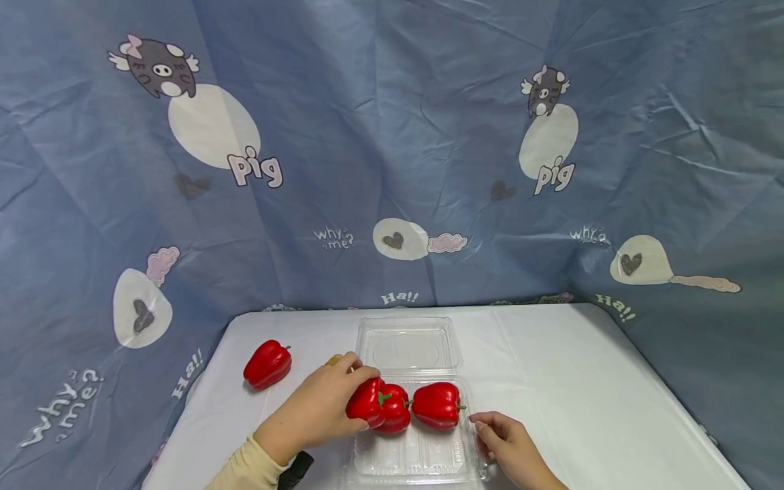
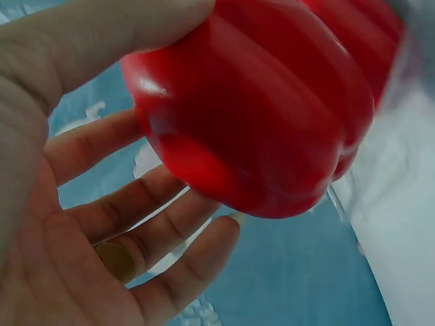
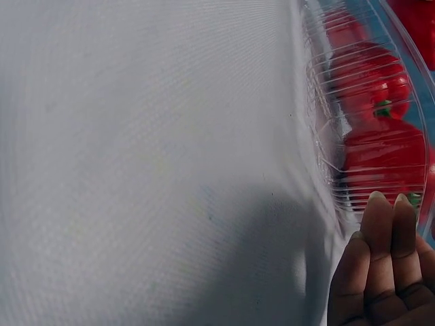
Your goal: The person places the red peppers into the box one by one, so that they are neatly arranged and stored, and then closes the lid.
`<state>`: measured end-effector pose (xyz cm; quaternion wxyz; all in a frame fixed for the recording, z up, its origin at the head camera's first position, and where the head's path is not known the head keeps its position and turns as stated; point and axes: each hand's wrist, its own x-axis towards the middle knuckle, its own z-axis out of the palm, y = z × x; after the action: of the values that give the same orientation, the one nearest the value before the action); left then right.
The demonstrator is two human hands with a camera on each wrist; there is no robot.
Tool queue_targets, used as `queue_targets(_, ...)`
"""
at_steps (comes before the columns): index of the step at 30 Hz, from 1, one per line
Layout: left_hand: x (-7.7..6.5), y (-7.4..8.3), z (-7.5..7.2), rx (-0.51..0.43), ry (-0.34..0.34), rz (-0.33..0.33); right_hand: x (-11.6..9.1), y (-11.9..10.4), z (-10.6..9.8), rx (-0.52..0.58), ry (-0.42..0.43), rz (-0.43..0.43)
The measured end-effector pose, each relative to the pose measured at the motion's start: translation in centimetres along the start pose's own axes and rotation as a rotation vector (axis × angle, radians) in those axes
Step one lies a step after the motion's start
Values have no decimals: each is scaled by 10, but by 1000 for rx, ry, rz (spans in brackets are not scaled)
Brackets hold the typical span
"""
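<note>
My left hand (image 1: 324,405) grips a glossy red bell pepper (image 2: 251,115) between thumb and fingers, over the left side of a clear plastic clamshell container (image 1: 407,469). A ring shows on one finger. Just right of the held pepper, another red bell pepper (image 1: 395,408) sits inside the container, partly hidden by it. One more red bell pepper (image 1: 436,406) lies to its right in the container, green stem pointing right. At the container's right side, my right hand (image 1: 511,446) pinches the rim, with other fingertips (image 3: 376,204) against the ribbed outer wall.
A loose red bell pepper (image 1: 267,365) lies on the white tabletop (image 1: 551,361) at the back left. The container's lid (image 1: 406,346) is folded open behind its base. A blue printed curtain (image 1: 367,136) hangs behind and along both sides of the table.
</note>
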<state>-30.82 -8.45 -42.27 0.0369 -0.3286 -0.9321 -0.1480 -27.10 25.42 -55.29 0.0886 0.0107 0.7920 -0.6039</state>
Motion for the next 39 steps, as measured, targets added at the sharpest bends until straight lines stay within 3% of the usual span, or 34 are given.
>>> queue_targets(10, 20, 36, 21, -19, -22, 142, 1, 0, 1, -1, 3, -3)
queue_targets(15, 26, 48, 34, -1, -43, 179, 2, 2, 1, 19, -15, -18)
queue_targets(27, 38, 64, 57, 35, -87, 214, 1, 0, 1, 16, 4, -11)
queue_targets(39, 45, 73, 66, 57, -109, 246, 0, 1, 0, 32, -3, -22)
